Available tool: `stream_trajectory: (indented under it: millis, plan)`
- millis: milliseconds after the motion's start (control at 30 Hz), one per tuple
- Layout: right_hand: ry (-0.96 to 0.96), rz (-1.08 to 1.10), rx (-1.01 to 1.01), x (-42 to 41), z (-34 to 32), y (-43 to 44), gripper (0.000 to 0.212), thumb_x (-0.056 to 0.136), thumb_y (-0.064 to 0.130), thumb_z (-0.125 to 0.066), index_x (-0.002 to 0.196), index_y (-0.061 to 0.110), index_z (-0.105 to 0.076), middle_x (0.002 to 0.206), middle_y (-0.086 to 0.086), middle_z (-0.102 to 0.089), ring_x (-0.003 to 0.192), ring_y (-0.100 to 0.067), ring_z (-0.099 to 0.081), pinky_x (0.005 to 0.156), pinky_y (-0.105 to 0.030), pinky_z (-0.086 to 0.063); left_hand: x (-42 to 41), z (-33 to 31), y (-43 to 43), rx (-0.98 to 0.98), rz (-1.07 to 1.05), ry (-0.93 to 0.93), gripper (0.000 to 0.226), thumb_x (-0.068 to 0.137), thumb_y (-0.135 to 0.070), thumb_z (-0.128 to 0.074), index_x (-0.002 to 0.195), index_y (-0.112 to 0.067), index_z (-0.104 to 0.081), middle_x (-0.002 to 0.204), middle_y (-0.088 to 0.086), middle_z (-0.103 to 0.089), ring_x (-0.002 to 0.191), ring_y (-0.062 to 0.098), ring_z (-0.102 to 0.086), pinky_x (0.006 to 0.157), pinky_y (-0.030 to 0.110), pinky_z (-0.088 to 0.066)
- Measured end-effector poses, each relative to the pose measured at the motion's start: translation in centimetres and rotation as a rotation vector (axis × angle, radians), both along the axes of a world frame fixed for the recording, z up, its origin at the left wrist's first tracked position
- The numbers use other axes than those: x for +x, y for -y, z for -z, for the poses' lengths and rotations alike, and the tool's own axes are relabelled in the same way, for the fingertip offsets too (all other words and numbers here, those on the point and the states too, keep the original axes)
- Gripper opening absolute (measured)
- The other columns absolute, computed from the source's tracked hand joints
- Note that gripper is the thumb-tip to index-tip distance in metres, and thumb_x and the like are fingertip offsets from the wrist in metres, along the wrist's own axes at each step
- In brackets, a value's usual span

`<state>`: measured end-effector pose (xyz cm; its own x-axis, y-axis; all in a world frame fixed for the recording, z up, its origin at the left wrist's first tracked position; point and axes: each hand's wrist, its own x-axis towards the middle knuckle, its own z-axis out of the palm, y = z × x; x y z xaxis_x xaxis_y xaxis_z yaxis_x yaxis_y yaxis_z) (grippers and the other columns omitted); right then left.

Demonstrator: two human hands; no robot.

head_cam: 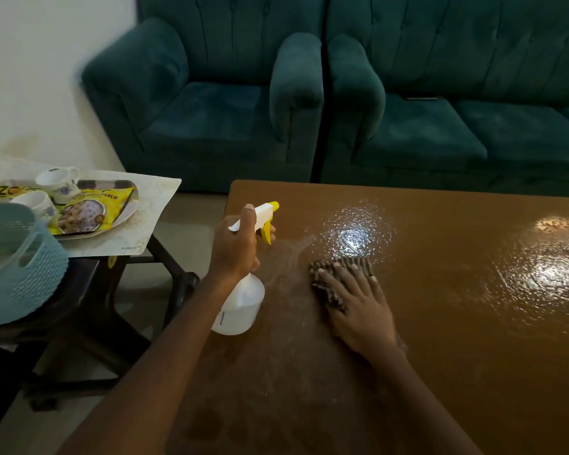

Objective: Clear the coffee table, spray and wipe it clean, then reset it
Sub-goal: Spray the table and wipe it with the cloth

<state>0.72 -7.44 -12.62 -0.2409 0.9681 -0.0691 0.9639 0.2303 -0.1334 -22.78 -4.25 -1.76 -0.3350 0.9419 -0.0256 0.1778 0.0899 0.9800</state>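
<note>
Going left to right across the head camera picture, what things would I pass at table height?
Blue basket → yellow snack packet → left hand gripping the spray bottle → striped cloth under the flat right hand → far-right wet patch on the coffee table.

From where I stand, the glossy brown wooden coffee table point(440, 323) has a dark striped cloth point(355, 261) lying flat near its left end. The cloth sits just in front of a patch of wet droplets point(358, 231) that glints in the light. A second wet patch point(552, 274) shines further right. To the left, a low dark side table point(83, 284) bears a pale patterned placemat point(151, 205) and a light blue woven plastic basket point(20, 267).
</note>
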Motion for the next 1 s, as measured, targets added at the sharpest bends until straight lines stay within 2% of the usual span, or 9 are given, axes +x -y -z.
stream_trajectory:
  millis: [133, 233, 433, 500, 600, 700, 800, 900, 1000]
  plan:
    - [0.02, 0.225, -0.022, 3.1, -0.1, -3.1, 0.072, 0.083, 0.064, 0.004, 0.154, 0.049, 0.001, 0.166, 0.01, 0.0, 0.152, -0.016, 0.009, 0.123, -0.043, 0.006, -0.6, 0.5, 0.4, 0.053, -0.038, 0.021, 0.052, 0.106, -0.035, -0.028, 0.081, -0.012, -0.068, 0.08, 0.004, -0.071, 0.045, 0.008, -0.055, 0.038, 0.02, -0.042]
    - [0.011, 0.334, -0.045, 0.9, -0.4, -6.3, 0.063, 0.095, 0.061, -0.009, 0.155, 0.046, 0.001, 0.167, 0.006, 0.003, 0.152, -0.023, 0.01, 0.122, -0.048, 0.007, -0.9, 0.8, 0.9, 0.11, -0.053, 0.029, 0.056, 0.106, -0.033, -0.028, 0.08, -0.006, -0.069, 0.081, 0.003, -0.072, 0.049, 0.009, -0.057, 0.04, 0.022, -0.043]
    - [-0.047, 0.074, -0.028, -6.2, -0.6, -6.4, 0.057, 0.101, 0.054, -0.021, 0.155, 0.045, -0.008, 0.166, 0.007, -0.004, 0.153, -0.021, 0.005, 0.121, -0.046, 0.01, -0.7, 1.0, 1.2, 0.155, -0.03, 0.02, 0.054, 0.102, -0.039, -0.032, 0.082, -0.006, -0.069, 0.081, 0.016, -0.07, 0.049, 0.025, -0.054, 0.036, 0.021, -0.041]
    - [-0.033, 0.035, -0.019, -5.8, -0.3, -5.0, 0.059, 0.097, 0.059, -0.014, 0.155, 0.045, -0.008, 0.166, 0.009, -0.005, 0.153, -0.019, 0.005, 0.122, -0.045, 0.007, -0.7, 0.6, 1.5, 0.132, 0.005, -0.022, 0.05, 0.104, -0.036, -0.034, 0.078, -0.011, -0.068, 0.08, 0.016, -0.069, 0.049, 0.019, -0.055, 0.038, 0.021, -0.041]
    - [-0.048, 0.03, -0.01, -4.5, -0.2, -3.2, 0.074, 0.084, 0.065, 0.004, 0.154, 0.046, -0.006, 0.166, 0.011, -0.004, 0.153, -0.016, 0.006, 0.123, -0.043, 0.006, -2.2, 0.0, 1.6, 0.042, 0.063, -0.116, 0.043, 0.104, -0.035, -0.039, 0.075, -0.021, -0.067, 0.076, 0.003, -0.071, 0.06, 0.011, -0.063, 0.048, 0.024, -0.047]
    - [-0.037, 0.124, -0.008, -3.2, 0.0, -2.6, 0.07, 0.086, 0.064, 0.0, 0.154, 0.047, -0.003, 0.166, 0.01, -0.001, 0.152, -0.016, 0.008, 0.122, -0.043, 0.008, -4.2, -0.6, 1.7, -0.063, 0.102, -0.213, 0.04, 0.102, -0.041, -0.039, 0.09, -0.013, -0.066, 0.083, 0.002, -0.072, 0.07, 0.011, -0.065, 0.06, 0.024, -0.05]
    - [-0.058, 0.234, -0.021, -2.1, 0.0, -3.7, 0.062, 0.095, 0.061, -0.008, 0.155, 0.047, -0.003, 0.166, 0.009, -0.002, 0.153, -0.018, 0.007, 0.122, -0.044, 0.007, -5.7, -0.8, 1.7, -0.186, 0.121, -0.362, 0.029, 0.101, -0.044, -0.039, 0.103, -0.017, -0.052, 0.081, -0.008, -0.058, 0.069, 0.007, -0.055, 0.059, 0.021, -0.046]
    - [-0.078, 0.296, -0.041, -1.9, -0.3, -5.0, 0.059, 0.1, 0.058, -0.018, 0.155, 0.045, -0.003, 0.166, 0.008, 0.0, 0.153, -0.019, 0.007, 0.122, -0.045, 0.008, -6.9, -0.3, 1.3, -0.304, 0.173, -0.47, 0.048, 0.099, -0.052, -0.039, 0.124, -0.013, -0.054, 0.102, 0.003, -0.059, 0.074, 0.013, -0.056, 0.06, 0.023, -0.046]
    - [-0.07, 0.306, -0.031, -2.3, -0.3, -6.0, 0.059, 0.1, 0.058, -0.02, 0.156, 0.044, -0.005, 0.167, 0.007, -0.001, 0.153, -0.02, 0.006, 0.121, -0.046, 0.008, -7.4, 0.4, 1.3, -0.344, 0.215, -0.509, 0.053, 0.097, -0.055, -0.04, 0.12, -0.011, -0.058, 0.109, 0.01, -0.062, 0.085, 0.02, -0.06, 0.069, 0.03, -0.048]
